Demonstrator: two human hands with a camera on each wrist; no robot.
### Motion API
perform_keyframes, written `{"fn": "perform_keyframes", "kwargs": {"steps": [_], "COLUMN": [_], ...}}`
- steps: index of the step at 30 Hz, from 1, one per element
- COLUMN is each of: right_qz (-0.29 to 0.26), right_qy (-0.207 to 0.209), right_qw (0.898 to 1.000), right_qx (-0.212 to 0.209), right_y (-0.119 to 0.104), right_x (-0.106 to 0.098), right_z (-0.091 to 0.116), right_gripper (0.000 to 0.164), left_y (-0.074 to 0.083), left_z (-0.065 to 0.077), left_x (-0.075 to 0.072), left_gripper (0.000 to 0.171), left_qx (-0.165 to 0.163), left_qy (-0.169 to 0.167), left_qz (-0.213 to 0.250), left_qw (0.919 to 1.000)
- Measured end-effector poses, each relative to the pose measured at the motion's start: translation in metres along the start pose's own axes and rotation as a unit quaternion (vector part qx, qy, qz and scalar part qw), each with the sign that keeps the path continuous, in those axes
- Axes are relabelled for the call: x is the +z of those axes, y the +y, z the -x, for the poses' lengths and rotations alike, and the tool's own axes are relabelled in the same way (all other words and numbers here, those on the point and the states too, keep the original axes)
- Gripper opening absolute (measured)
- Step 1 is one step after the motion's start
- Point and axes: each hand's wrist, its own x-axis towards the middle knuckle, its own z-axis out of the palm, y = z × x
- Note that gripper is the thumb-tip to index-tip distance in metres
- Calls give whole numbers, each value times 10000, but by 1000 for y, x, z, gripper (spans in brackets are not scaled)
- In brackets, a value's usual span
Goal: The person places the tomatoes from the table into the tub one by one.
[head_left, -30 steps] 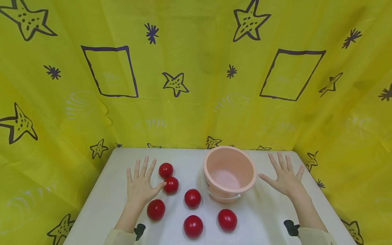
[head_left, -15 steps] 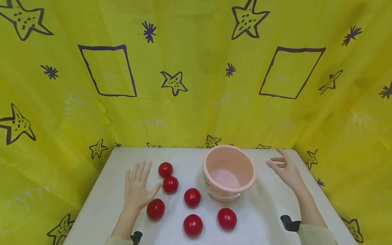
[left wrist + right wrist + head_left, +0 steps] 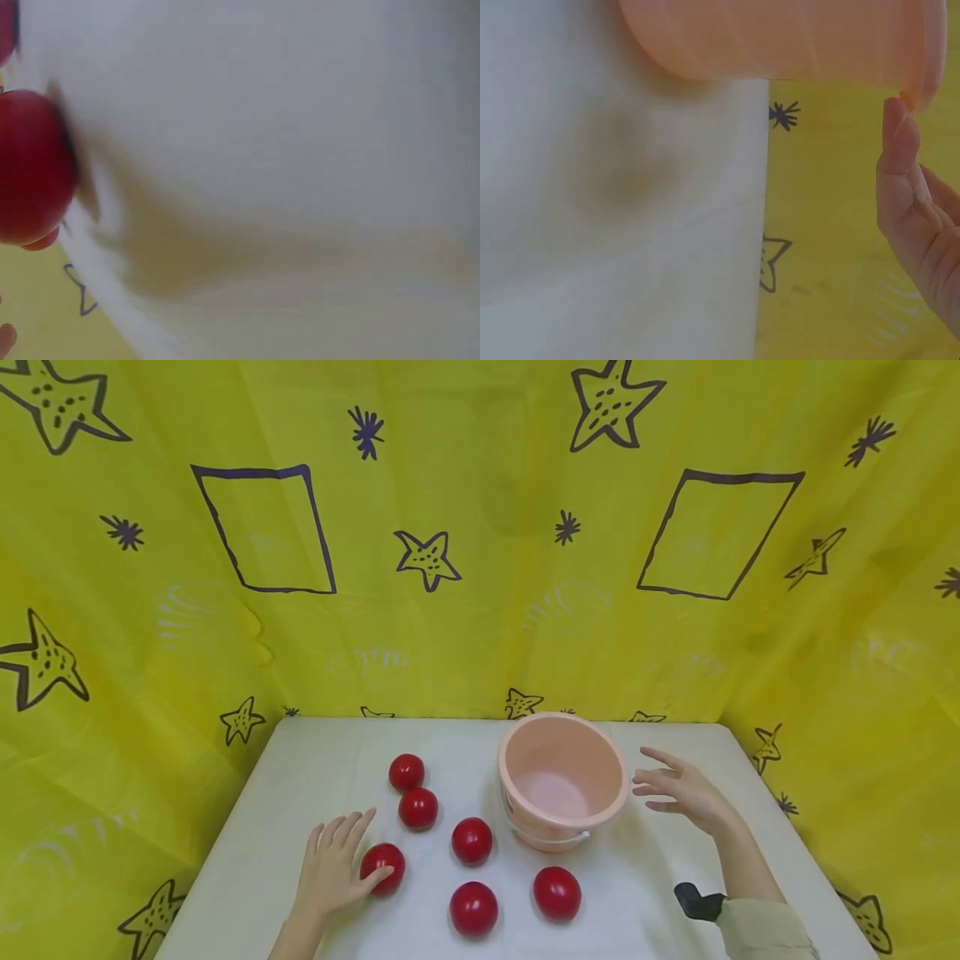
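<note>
My left hand (image 3: 330, 868) hovers beside the nearest-left red ball (image 3: 383, 867), its thumb crossing in front of the ball and its fingers extended past the ball's left side. In the left wrist view that red ball (image 3: 34, 169) fills the left edge; whether the hand touches it I cannot tell. My right hand (image 3: 690, 792) is just right of the pink bucket (image 3: 564, 818), fingers loosely extended toward its rim. The right wrist view has the bucket (image 3: 795, 37) at the top, with the fingertips (image 3: 900, 124) close to its rim. Nothing is held there.
More red balls lie on the white table (image 3: 645, 927): a touching pair (image 3: 417, 809) at the back left, one ball (image 3: 472, 841) mid-table, and two nearer, a ball (image 3: 474, 909) and another ball (image 3: 557, 893). A yellow patterned curtain (image 3: 480, 635) encloses the back and sides.
My left hand has come down and nearer, from beside the back pair to the front-left ball. My right hand has turned inward and moved left toward the bucket. Balls and bucket stay put.
</note>
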Motion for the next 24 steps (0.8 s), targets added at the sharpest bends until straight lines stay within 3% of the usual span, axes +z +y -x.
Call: {"fn": "perform_keyframes", "kwargs": {"steps": [8, 17, 24], "right_qz": [-120, -67, -108], "right_qy": [-254, -513, -829], "right_qw": [9993, 9979, 9960], "right_qx": [259, 384, 305], "right_y": [0, 0, -6], "right_x": [6, 6, 5], "right_z": [-8, -17, -19], "right_gripper": [73, 72, 75], "left_y": [-6, -10, -8], "left_z": [20, 28, 27], "left_x": [10, 16, 16], "left_gripper": [84, 84, 83], "left_qx": [-128, 17, -114], "left_qy": [-605, -595, -797], "left_qz": [-49, -43, -51], "left_qw": [9981, 9982, 9967]}}
